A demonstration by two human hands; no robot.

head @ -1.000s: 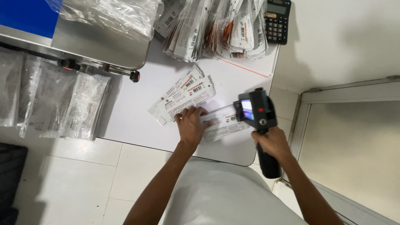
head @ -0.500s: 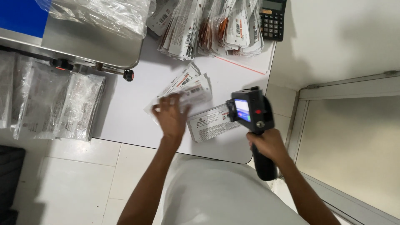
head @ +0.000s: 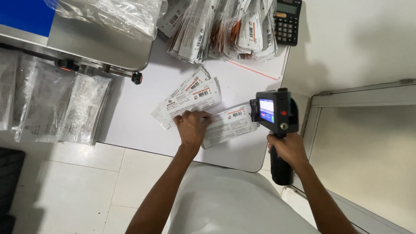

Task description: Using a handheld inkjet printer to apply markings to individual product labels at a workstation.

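The left hand (head: 191,128) lies flat, fingers spread, pressing on a white printed packet (head: 227,125) on the white table (head: 130,125); the right hand (head: 289,149) is closed around the black grip of a handheld printer gun (head: 275,115), whose head sits at the packet's right end.

The likely slip — judging from how things lie — is the packet sliding or skewing under the palm, since only its left end is pinned, so anything the gun lays down would come out crooked. The left fingers also overlap the next packets (head: 190,97) just beyond the hand, which could drag along with it.

Farther beyond the left hand a heap of packets (head: 221,30) crowds the table's far edge, with a calculator (head: 288,21) beyond the gun. To the left of the left hand stand a steel scale (or similar platform) (head: 99,43) and clear bags (head: 52,108) — none blocks the hands.
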